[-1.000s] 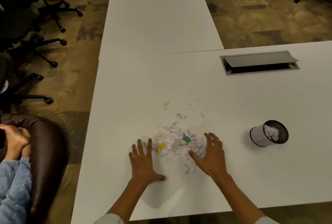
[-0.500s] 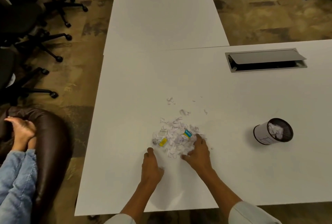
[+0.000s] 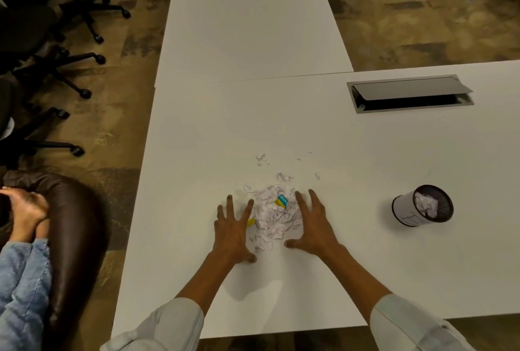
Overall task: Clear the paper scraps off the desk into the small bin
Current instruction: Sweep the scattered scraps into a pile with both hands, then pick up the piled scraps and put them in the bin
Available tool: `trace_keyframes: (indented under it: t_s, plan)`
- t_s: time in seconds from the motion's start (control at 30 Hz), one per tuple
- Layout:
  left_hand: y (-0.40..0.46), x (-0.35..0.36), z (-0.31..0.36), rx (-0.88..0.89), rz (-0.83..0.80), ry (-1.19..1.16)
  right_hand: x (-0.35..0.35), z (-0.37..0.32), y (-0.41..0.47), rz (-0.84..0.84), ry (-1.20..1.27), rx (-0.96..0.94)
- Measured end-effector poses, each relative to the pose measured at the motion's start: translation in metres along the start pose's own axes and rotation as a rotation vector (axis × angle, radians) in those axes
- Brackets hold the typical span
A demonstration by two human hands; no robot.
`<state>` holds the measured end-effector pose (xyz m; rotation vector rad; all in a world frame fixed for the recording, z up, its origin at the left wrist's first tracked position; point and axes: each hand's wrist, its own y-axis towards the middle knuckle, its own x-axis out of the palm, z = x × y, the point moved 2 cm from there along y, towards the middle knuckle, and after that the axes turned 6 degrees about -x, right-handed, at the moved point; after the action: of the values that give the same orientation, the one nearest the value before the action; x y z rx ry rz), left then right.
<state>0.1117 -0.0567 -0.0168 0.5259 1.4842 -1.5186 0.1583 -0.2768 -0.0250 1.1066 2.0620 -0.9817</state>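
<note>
Head view: left hand (image 3: 232, 234) and right hand (image 3: 315, 227) lie flat with each grip spread, holding nothing, flanking the scrap pile (image 3: 274, 214) on the surface (image 3: 197, 153). Best close inward together, sweeping low; bin (image 3: 422, 206) sits right.

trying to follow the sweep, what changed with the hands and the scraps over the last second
Half a second ago both hands were curled tight at the near edge of the paper scrap pile. Now the left hand and right hand lie flat and spread on either side of it, holding nothing. The pile looks a bit more bunched than a second ago. The small bin and far stray scraps stayed put.
</note>
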Motion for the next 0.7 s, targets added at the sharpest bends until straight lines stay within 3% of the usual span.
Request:
trace_keyframes:
  t_s: [0.17, 0.37, 0.5, 0.6, 0.7]
  plan:
    - [0.007, 0.007, 0.016, 0.094, -0.015, 0.069, 0.019, -0.023, 0.024, -0.096, -0.217, -0.149]
    - [-0.004, 0.020, 0.028, 0.107, 0.107, -0.172, 0.033, -0.040, 0.014, -0.096, -0.299, -0.227]
    - [-0.002, 0.021, 0.027, 0.173, 0.149, -0.153, 0.025, -0.040, 0.014, -0.102, -0.377, -0.297]
    - [0.000, 0.018, 0.026, 0.205, 0.211, -0.114, 0.016, -0.039, 0.019, -0.036, -0.356, -0.315]
    - [-0.001, 0.006, 0.025, 0.212, 0.327, -0.081, 0.006, -0.040, 0.019, 0.040, -0.176, -0.274]
